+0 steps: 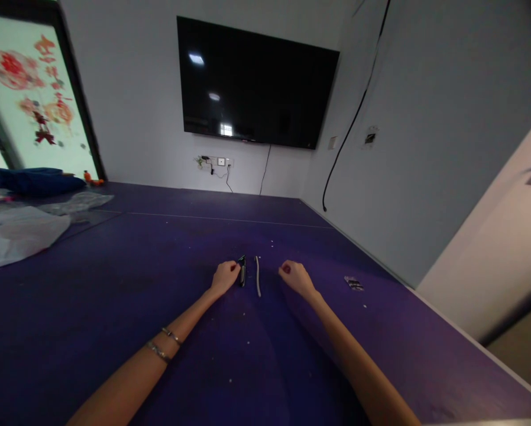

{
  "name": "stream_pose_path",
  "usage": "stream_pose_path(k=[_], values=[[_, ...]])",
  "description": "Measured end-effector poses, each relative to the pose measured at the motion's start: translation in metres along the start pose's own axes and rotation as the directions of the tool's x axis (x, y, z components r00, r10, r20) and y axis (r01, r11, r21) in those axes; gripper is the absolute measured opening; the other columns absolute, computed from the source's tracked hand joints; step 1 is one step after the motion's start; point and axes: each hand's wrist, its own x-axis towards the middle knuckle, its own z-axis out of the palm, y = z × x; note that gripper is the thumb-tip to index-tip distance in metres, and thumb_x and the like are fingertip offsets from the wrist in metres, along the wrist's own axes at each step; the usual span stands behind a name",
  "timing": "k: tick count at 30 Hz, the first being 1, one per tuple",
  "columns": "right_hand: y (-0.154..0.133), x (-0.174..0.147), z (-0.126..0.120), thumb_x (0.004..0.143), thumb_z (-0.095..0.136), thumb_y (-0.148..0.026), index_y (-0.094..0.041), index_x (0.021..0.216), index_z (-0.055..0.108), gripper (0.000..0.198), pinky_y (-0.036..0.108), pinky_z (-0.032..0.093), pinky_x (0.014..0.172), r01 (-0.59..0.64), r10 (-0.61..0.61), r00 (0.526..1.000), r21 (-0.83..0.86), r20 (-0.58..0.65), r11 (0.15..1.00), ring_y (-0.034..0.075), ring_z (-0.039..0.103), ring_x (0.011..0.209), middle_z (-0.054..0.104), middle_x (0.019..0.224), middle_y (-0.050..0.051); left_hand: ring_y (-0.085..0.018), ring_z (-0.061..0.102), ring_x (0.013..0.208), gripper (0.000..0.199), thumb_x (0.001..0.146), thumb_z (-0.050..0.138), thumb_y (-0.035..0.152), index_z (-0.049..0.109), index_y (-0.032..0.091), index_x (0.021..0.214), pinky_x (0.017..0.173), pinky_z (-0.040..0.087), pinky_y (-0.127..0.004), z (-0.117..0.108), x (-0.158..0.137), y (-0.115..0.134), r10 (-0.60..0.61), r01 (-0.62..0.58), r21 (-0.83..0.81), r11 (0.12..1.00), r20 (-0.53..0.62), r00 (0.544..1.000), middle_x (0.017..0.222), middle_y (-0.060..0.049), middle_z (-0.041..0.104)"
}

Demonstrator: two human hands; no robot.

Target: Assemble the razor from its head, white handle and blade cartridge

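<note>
My left hand (226, 277) is closed, its fingertips pinched at the edge of a small dark, narrow object (242, 274) with a pale strip along its middle. The exact kind of that object is too small to make out. Just right of it, a thin, slightly curved grey strip (258, 278) lies lengthwise on the purple tabletop (194, 367), touched by neither hand. On the far side of the strip, my right hand (296, 277) rests with curled fingers. Whatever may be inside those fingers is hidden.
A small dark-and-light patterned packet (353, 283) lies to the right, with white specks scattered around. Clear plastic sheeting (21, 234) and dark blue cloth (35, 180) occupy the far left. A black cable (354, 118) hangs down the right wall, and a television (256, 83) is mounted ahead.
</note>
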Motion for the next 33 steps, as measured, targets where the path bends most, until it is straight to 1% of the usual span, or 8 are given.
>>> stream_pose_path(k=[4,7,11,14,20,25,29,33], values=[[0.064,-0.005,-0.03,0.072,0.05,-0.02,-0.015,0.084,0.065,0.02,0.025,0.044,0.075,0.139,-0.138,0.99,0.052,-0.027,0.989,0.017,0.06,0.081,0.066,0.087,0.007,-0.012,0.049,0.058,0.035,0.083,0.038,0.033,0.058,0.015,0.06,0.054,0.03,-0.021,0.003,0.0,-0.004,0.024,-0.025,-0.056,0.998,-0.03,0.999,0.061,-0.001,0.056],[0.115,-0.012,-0.055,0.067,0.052,-0.016,-0.014,0.091,0.066,0.028,0.03,0.04,0.087,0.151,-0.151,0.988,-0.018,-0.029,0.988,0.02,0.058,0.095,0.065,0.096,0.009,-0.012,0.049,0.057,0.035,0.082,0.037,0.033,0.056,0.016,0.058,0.054,0.03,-0.021,0.004,0.0,-0.006,0.061,-0.064,-0.077,0.995,-0.038,0.997,0.058,0.0,0.055],[0.169,-0.023,-0.088,0.061,0.052,-0.012,-0.014,0.102,0.065,0.042,0.031,0.038,0.093,0.07,-0.057,0.995,-0.158,0.086,0.985,0.022,0.055,0.106,0.062,0.111,0.012,-0.012,0.048,0.057,0.035,0.082,0.037,0.034,0.055,0.016,0.057,0.054,0.029,-0.021,0.004,0.001,-0.009,0.082,-0.086,-0.094,0.992,-0.049,0.995,0.056,0.001,0.053],[0.194,-0.029,-0.103,0.062,0.052,-0.013,-0.015,0.106,0.063,0.046,0.032,0.039,0.092,0.016,0.025,0.985,-0.233,0.173,0.972,0.022,0.057,0.104,0.064,0.111,0.011,-0.012,0.049,0.057,0.035,0.082,0.037,0.035,0.055,0.016,0.058,0.055,0.03,-0.021,0.004,0.001,-0.01,0.072,-0.076,-0.096,0.992,-0.05,0.996,0.056,0.0,0.053],[0.211,-0.029,-0.112,0.057,0.053,-0.008,-0.016,0.11,0.062,0.054,0.031,0.039,0.093,0.023,0.058,0.961,-0.289,0.269,0.957,0.023,0.057,0.106,0.063,0.113,0.01,-0.012,0.048,0.056,0.035,0.08,0.036,0.035,0.055,0.016,0.057,0.055,0.03,-0.022,0.003,0.001,-0.01,0.085,-0.092,-0.124,0.988,-0.057,0.995,0.055,0.0,0.052],[0.212,-0.023,-0.115,0.058,0.052,-0.011,-0.019,0.101,0.067,0.046,0.027,0.045,0.083,0.04,0.048,0.94,-0.248,0.338,0.968,0.022,0.062,0.096,0.069,0.099,0.007,-0.012,0.048,0.056,0.034,0.079,0.037,0.036,0.054,0.017,0.057,0.055,0.03,-0.022,0.004,0.001,-0.01,0.069,-0.074,-0.128,0.989,-0.04,0.997,0.055,0.001,0.051],[0.211,-0.021,-0.115,0.058,0.053,-0.012,-0.022,0.094,0.07,0.04,0.025,0.046,0.076,0.026,0.073,0.935,-0.274,0.347,0.961,0.021,0.064,0.089,0.071,0.092,0.004,-0.012,0.047,0.056,0.034,0.079,0.037,0.035,0.053,0.017,0.056,0.054,0.029,-0.022,0.004,0.0,-0.01,0.075,-0.079,-0.13,0.988,-0.042,0.996,0.053,0.001,0.049],[0.213,-0.019,-0.115,0.058,0.054,-0.012,-0.02,0.093,0.071,0.04,0.025,0.045,0.076,0.002,0.094,0.933,-0.267,0.347,0.964,0.022,0.063,0.091,0.07,0.093,0.005,-0.012,0.046,0.055,0.034,0.079,0.037,0.035,0.053,0.017,0.055,0.053,0.027,-0.022,0.005,0.0,-0.011,0.09,-0.096,-0.131,0.987,-0.05,0.995,0.052,0.001,0.049]])
